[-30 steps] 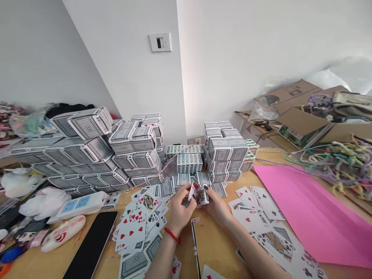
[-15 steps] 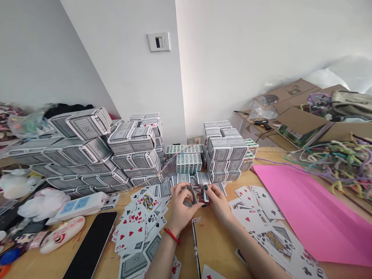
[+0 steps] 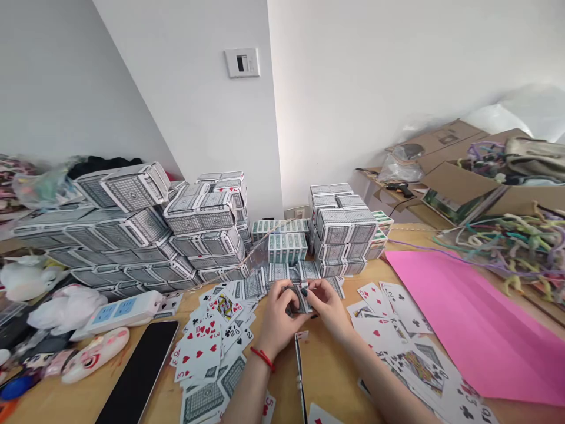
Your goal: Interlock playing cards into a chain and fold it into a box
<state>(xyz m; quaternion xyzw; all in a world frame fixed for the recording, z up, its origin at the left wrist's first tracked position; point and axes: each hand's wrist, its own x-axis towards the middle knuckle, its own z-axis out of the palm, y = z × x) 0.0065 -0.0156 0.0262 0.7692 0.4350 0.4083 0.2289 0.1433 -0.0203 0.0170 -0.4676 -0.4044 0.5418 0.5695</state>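
Note:
Folded playing cards (image 3: 298,298) with grey patterned backs are held between both hands at the middle of the table. My left hand (image 3: 279,312), a red cord on its wrist, curls around their left side. On the right side, my right hand (image 3: 325,303) pinches the cards with thumb and fingertips. Fingers hide much of the piece, so its full shape cannot be made out. Just beyond the hands lie more face-down cards (image 3: 279,271). Below them a narrow dark strip with a white edge (image 3: 300,377) stands on the table.
Stacked blocks of folded cards (image 3: 200,209) rise at the left, with another stack (image 3: 346,227) at the right. Loose cards (image 3: 198,353) spread on both sides. A phone (image 3: 139,374), power strip (image 3: 126,312), pink sheet (image 3: 477,330) and cardboard box (image 3: 521,200) surround the work area.
Both hands have drawn closer together around the folded cards. My right hand has shifted slightly left, and the gap between the fingertips has closed.

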